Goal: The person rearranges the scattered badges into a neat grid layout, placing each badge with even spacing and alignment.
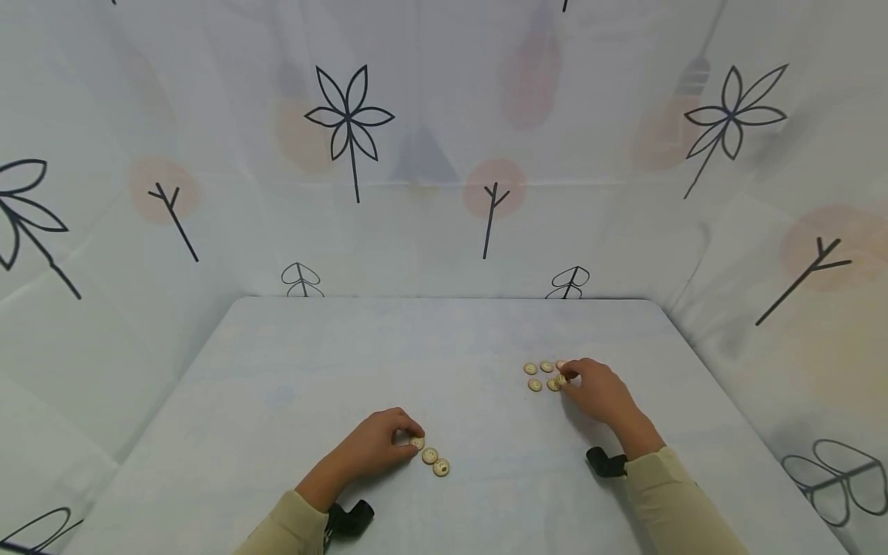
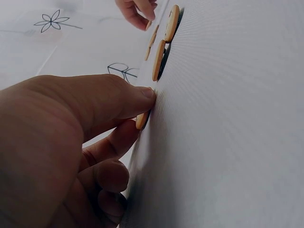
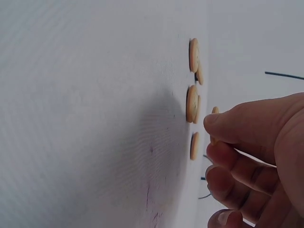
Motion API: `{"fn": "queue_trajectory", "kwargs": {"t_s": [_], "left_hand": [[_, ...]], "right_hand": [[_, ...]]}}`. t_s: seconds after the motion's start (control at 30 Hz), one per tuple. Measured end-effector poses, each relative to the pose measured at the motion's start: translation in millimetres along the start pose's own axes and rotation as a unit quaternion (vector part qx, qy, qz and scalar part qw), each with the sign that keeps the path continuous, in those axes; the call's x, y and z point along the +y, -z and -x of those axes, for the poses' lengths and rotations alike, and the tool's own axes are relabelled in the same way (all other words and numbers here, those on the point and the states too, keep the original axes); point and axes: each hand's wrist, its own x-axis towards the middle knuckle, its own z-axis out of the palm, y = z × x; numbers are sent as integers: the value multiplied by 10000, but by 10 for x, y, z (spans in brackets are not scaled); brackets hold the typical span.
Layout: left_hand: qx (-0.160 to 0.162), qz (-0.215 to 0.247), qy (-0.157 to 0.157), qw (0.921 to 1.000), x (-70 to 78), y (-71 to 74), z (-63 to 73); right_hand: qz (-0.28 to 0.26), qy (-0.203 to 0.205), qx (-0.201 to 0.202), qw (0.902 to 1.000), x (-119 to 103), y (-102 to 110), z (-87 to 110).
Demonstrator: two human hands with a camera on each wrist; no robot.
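Observation:
My left hand (image 1: pixel 378 445) pinches a round wooden button (image 2: pixel 141 120) between thumb and forefinger, close to the tabletop. Beside it lie two more buttons: a middle button (image 1: pixel 430 455) and a nearer button (image 1: pixel 441 467), the three forming a slanting row. Farther off to the right, my right hand (image 1: pixel 598 391) grips another wooden button (image 3: pixel 215 110) by its edges, raised off the cloth, with thumb and fingertip covering most of it. Under and left of that hand sit several buttons in two short rows, among them a front-left button (image 1: pixel 535 385) and a back-left button (image 1: pixel 530 368).
A white cloth covers the table (image 1: pixel 291 370). Behind and at the sides hangs a pale curtain (image 1: pixel 423 231) printed with plants and spots. Each wrist wears a black device, a left one (image 1: pixel 350 519) and a right one (image 1: pixel 606 462).

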Motion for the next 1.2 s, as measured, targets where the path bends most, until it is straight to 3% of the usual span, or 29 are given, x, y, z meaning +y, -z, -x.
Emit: {"fn": "queue_trajectory", "kwargs": {"t_s": [0.87, 1.2], "left_hand": [[-1, -59, 32, 10000, -7, 5, -13], [27, -86, 2, 10000, -11, -4, -17]], "right_hand": [[43, -619, -171, 9979, 127, 13, -50], [78, -575, -181, 9982, 158, 13, -64]]}}
